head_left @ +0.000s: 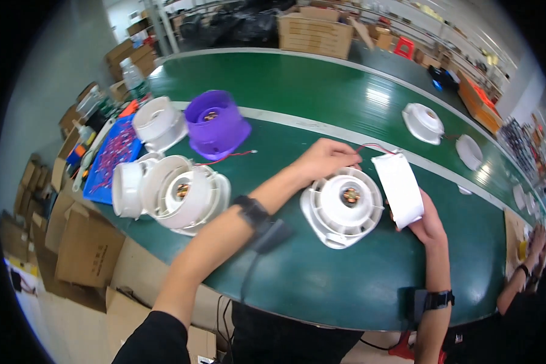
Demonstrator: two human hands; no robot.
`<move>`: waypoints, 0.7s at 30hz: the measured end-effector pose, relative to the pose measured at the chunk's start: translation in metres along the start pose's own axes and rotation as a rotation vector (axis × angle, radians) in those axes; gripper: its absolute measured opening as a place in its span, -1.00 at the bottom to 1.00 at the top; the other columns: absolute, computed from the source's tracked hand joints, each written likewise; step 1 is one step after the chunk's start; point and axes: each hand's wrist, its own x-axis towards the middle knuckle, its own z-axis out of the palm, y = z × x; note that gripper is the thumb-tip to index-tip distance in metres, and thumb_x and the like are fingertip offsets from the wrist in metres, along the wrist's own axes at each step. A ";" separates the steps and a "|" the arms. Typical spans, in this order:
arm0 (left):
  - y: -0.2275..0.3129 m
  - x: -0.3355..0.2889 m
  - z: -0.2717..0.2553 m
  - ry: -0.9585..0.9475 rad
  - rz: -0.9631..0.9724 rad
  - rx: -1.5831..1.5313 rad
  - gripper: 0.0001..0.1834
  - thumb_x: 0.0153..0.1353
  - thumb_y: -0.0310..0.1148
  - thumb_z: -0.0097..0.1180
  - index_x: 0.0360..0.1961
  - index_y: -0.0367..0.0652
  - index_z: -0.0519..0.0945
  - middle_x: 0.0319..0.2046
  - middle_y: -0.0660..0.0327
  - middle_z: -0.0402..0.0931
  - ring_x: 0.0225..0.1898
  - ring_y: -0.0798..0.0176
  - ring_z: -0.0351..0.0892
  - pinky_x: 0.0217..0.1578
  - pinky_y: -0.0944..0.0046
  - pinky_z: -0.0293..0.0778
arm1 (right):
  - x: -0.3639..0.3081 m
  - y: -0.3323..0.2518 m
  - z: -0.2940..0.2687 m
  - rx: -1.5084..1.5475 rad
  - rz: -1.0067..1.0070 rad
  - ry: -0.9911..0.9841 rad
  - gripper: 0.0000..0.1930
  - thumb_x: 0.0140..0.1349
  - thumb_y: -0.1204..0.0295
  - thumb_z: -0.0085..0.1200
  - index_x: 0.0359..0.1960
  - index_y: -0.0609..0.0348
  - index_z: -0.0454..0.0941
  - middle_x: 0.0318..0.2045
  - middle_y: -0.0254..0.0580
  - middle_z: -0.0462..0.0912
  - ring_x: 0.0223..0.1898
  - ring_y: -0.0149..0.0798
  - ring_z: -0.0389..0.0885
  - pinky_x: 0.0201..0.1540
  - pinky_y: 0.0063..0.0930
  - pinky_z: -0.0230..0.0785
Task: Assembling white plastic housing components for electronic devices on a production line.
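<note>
A round white fan base (331, 197) with a ribbed ring and a copper-wound motor core (350, 195) lies on the green table in front of me. Above its far edge, my left hand (326, 160) is closed in a pinch at the end of a thin red wire (376, 145). That wire runs right to the top of a white curved housing (399, 189). My right hand (429, 219) grips this housing from its right side and underside, just right of the base. Part of the right fingers is hidden behind it.
At left stand a purple housing (217, 124), white housings (156, 124) and a blue tray (106, 164) of small wired parts. More white parts (423, 123) lie on the conveyor (321, 91). A co-worker's hands (535, 242) are at far right. Cardboard boxes (91, 249) stand lower left.
</note>
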 end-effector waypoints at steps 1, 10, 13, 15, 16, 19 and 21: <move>0.002 -0.001 0.001 0.060 0.049 0.037 -0.76 0.33 -0.34 0.17 -0.13 -0.32 0.67 -0.29 0.13 0.70 -0.28 0.38 0.66 -0.21 0.39 0.57 | 0.000 0.000 0.002 -0.014 -0.055 -0.049 -0.51 0.31 0.29 -0.09 0.25 0.17 0.29 -0.11 -0.14 0.62 -0.28 -0.23 0.68 -0.50 -0.28 0.56; 0.029 0.000 0.019 0.328 0.464 0.155 -0.82 0.33 -0.38 0.14 -0.16 -0.28 0.64 -0.57 0.37 0.45 -0.53 0.53 0.41 -0.48 0.47 0.40 | 0.001 0.016 -0.035 0.062 -0.217 0.190 -0.44 0.42 0.20 -0.12 0.37 0.21 0.19 0.22 -0.01 0.45 0.05 -0.19 0.58 0.09 -0.27 0.48; 0.030 -0.004 0.024 0.311 0.438 0.333 -0.77 0.24 -0.41 0.17 -0.09 -0.25 0.59 -0.56 0.34 0.42 -0.54 0.48 0.40 -0.44 0.44 0.42 | -0.006 0.009 -0.019 0.064 -0.277 0.115 -0.44 0.43 0.11 -0.12 0.33 0.18 0.22 0.01 -0.02 0.57 -0.28 -0.26 0.60 -0.54 -0.47 0.52; 0.023 0.000 0.034 0.407 0.551 0.429 -0.62 0.13 -0.47 0.17 0.02 -0.21 0.52 -0.42 0.24 0.46 -0.47 0.39 0.46 -0.41 0.38 0.46 | -0.009 0.006 -0.031 0.113 -0.282 0.163 -0.44 0.40 0.12 -0.04 0.31 0.18 0.24 0.00 -0.02 0.57 -0.28 -0.26 0.60 -0.52 -0.50 0.51; 0.024 0.002 0.038 0.381 0.577 0.462 -0.52 0.08 -0.49 0.14 0.09 -0.19 0.47 -0.27 0.15 0.47 -0.34 0.32 0.51 -0.39 0.34 0.48 | -0.011 0.008 -0.038 0.142 -0.291 0.184 -0.47 0.42 0.13 -0.13 0.31 0.17 0.25 0.01 -0.01 0.57 -0.27 -0.25 0.61 -0.50 -0.48 0.52; 0.043 -0.013 0.043 0.381 0.672 0.585 -0.63 0.14 -0.45 0.15 0.01 -0.20 0.53 -0.18 0.16 0.55 -0.14 0.25 0.56 -0.23 0.27 0.49 | 0.002 0.017 -0.034 0.227 -0.332 0.171 -0.49 0.44 0.13 -0.23 0.31 0.14 0.28 0.03 0.01 0.56 -0.24 -0.20 0.62 -0.44 -0.38 0.54; 0.064 -0.029 0.047 0.134 0.535 0.588 -0.78 0.23 -0.38 0.18 -0.14 -0.25 0.60 -0.27 0.19 0.62 -0.25 0.28 0.60 -0.22 0.27 0.49 | 0.007 0.018 -0.017 0.228 -0.345 0.166 -0.53 0.42 0.17 -0.11 0.26 0.16 0.30 0.01 -0.03 0.57 -0.24 -0.25 0.61 -0.44 -0.43 0.54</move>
